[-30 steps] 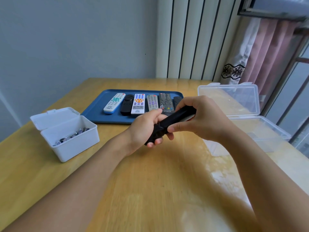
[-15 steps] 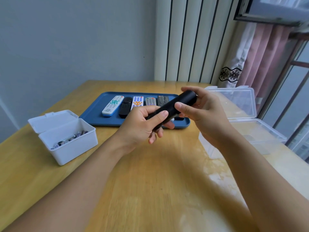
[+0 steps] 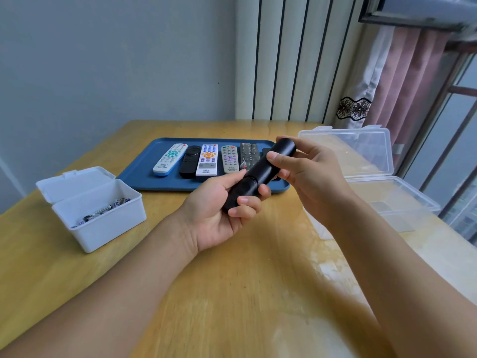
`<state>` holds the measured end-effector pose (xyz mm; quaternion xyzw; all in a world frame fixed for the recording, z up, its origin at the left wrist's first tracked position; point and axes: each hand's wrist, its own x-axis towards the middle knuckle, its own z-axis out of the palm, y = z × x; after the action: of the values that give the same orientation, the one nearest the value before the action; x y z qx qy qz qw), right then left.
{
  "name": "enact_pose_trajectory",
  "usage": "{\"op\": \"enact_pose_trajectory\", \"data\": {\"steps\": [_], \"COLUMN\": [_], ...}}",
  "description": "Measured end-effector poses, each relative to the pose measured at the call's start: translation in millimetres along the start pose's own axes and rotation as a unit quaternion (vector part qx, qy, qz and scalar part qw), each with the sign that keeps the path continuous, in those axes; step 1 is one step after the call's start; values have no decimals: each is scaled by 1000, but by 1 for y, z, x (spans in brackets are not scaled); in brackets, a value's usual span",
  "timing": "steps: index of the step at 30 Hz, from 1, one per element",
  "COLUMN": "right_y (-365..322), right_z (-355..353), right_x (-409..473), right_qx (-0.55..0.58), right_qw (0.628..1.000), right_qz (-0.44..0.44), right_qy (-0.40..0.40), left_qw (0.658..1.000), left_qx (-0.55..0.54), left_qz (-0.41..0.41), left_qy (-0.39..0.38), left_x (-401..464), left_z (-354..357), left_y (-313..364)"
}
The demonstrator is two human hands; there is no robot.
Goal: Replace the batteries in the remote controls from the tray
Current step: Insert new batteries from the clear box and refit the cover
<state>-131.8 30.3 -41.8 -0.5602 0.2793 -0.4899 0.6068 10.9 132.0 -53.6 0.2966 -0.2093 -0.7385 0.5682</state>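
Surface: a wooden surface point(image 3: 232, 293) runs from the near edge to the far wall, with both forearms reaching over it.
Left hand: the left hand point(image 3: 219, 210) is palm up above the surface, its fingers point(image 3: 244, 201) curled round the lower end of a black remote point(image 3: 260, 174).
Right hand: the right hand point(image 3: 307, 174) holds the upper end of the black remote, thumb laid across its near side and the other fingers wrapped behind.
Black remote: held in the air by both hands, tilted with its far end higher and to the right, above the near right corner of the tray; a seam shows across its body just above the left hand.
White box: a white box point(image 3: 100, 218) stands open at the left of the surface with its lid folded back; batteries point(image 3: 103, 211) lie inside.
Clear box: a clear plastic box point(image 3: 402, 202) sits open at the right, its lid upright behind it.
Tray: a blue tray point(image 3: 144, 174) lies beyond the hands, carrying a row of remotes point(image 3: 207, 159): white with teal buttons, black, white with orange buttons, grey, dark grey.
Background: a grey wall, a ribbed panel and a pink curtain point(image 3: 407, 81) by the window.
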Motion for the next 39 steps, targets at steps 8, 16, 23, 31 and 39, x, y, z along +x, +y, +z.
{"op": "enact_pose_trajectory", "data": {"steps": [8,16,23,31,39], "right_y": [3,4,2,4,0], "right_z": [-3,-3,1,6,14], "right_x": [3,1,-3,-2,-7], "right_qx": [-23,-255,-387,-542,-405], "right_qw": [999,960,905,805,892], "right_qz": [14,-101,-169,-236,-199], "right_qy": [-27,-53,-55,-48,26], "left_qw": [997,979,943,921,911], "left_qx": [35,114,212,284,309], "left_qz": [32,129,192,189,207], "left_qy": [54,108,172,187,178], "left_x": [4,5,0,1,7], "left_z": [3,8,5,-8,-4], "left_y": [-11,-13,-11,-3,2]}}
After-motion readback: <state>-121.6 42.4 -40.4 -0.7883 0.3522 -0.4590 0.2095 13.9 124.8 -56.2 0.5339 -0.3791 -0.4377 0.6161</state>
